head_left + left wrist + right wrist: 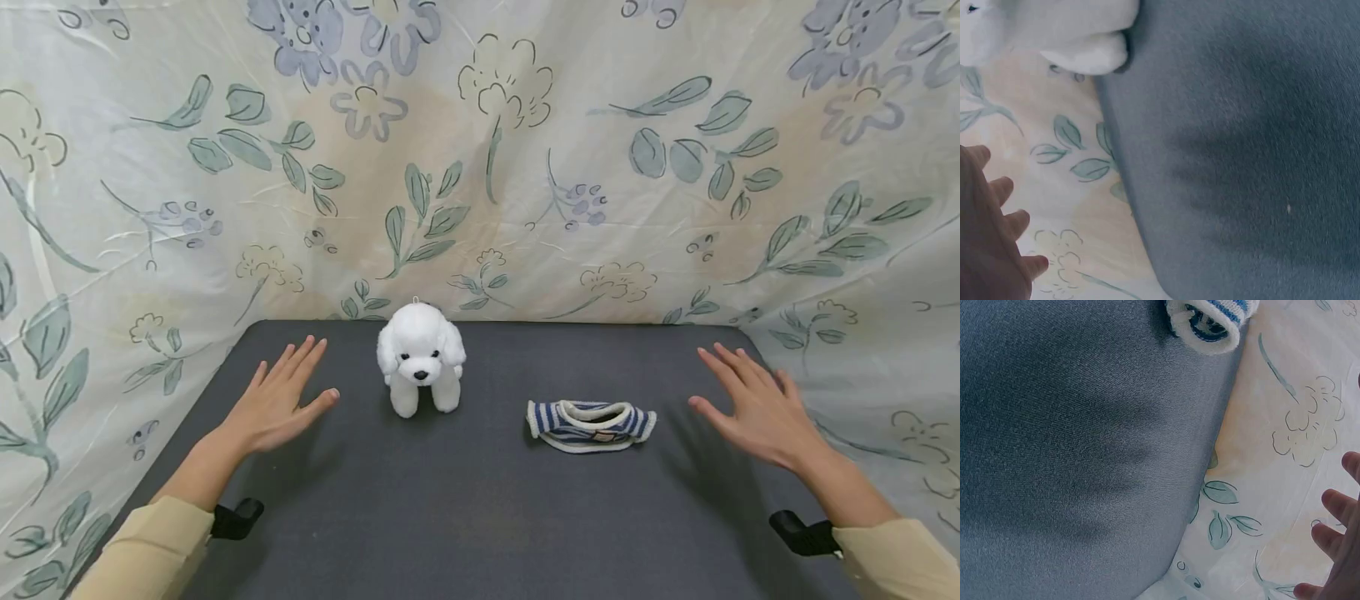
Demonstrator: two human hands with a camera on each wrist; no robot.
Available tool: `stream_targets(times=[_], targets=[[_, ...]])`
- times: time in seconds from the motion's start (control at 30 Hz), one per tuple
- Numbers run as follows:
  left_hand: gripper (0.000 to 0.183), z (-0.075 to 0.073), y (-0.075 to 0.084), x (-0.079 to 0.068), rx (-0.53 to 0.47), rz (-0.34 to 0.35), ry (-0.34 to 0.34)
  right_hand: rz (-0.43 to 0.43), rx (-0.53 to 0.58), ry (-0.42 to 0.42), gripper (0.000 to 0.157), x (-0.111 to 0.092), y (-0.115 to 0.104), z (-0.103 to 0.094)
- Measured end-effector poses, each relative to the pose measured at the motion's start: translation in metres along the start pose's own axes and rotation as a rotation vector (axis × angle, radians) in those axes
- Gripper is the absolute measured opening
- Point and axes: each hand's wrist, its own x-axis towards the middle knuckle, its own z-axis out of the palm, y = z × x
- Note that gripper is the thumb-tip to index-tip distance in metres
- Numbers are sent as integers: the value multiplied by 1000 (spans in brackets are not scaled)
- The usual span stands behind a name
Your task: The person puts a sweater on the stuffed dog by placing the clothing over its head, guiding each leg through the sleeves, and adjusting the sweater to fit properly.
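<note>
- Head view: a white plush dog (421, 358) stands on the dark grey table (480, 517), left of the middle and towards the far edge, its face turned to the near side.
- Head view: a blue-and-white striped knit garment (558, 425) lies to the dog's right and a little nearer, well apart from it, its white-edged neck opening showing.
- Head view: the left hand (277, 408) is raised over the table's left side, fingers extended, thumb apart, holding nothing; the dog is the thing nearest it.
- Head view: the right hand (765, 417) is raised on the right, likewise spread and free of any object, with the garment to its left, not touching.
- Left wrist view: the dog shows only in part, clear of the left hand's separated fingertips.
- Right wrist view: one white cuff (1216, 345) of the garment shows, apart from the right hand's fingers; floral cloth (1285, 506) fills the far side.
</note>
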Motion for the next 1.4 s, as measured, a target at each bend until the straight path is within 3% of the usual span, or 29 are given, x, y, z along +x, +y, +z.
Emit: stream_targets(times=[0.27, 0.5, 0.7, 1.07, 1.4], targets=[[88, 4, 5, 2, -136, -6, 75, 15, 26, 28, 71, -1, -1, -4], [95, 9, 14, 1, -288, -41, 144, 32, 118, 69, 68, -3, -7, -4], [95, 13, 29, 2, -396, -43, 245, 37, 150, 115, 64, -6, -10, -2], [88, 17, 64, 16, -486, 135, 476, 29, 174, 181, 55, -9, -15, 1], [75, 20, 98, 26, -535, 349, 600, 0, 210, 140, 55, -8, -21, 8]])
